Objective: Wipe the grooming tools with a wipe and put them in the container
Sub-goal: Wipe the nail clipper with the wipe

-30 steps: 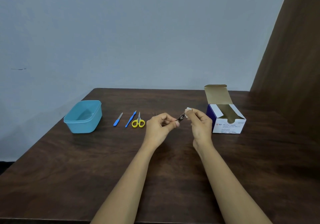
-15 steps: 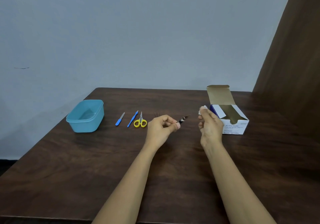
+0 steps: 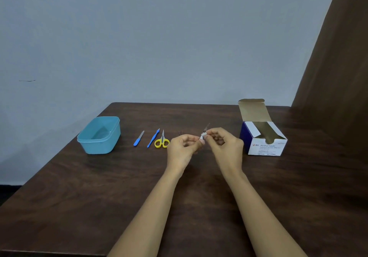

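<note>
Above the table's middle my left hand pinches a small dark metal nail clipper by its near end, its tip pointing up and away. My right hand presses a white wipe against the clipper, right beside the left fingertips. An open light-blue container stands at the left. Between it and my hands lie a blue-handled nail file, a blue cuticle tool and yellow-handled scissors. Thin dark tweezers lie just behind my left hand, partly hidden.
An open white-and-blue box of alcohol swabs stands to the right of my right hand, flap up. The dark wooden table meets a pale wall behind and a brown panel at the right.
My right hand had drawn the wipe away to the right half a second ago. It has now come back and the wipe touches the clipper again. The clipper tilts more upright.
</note>
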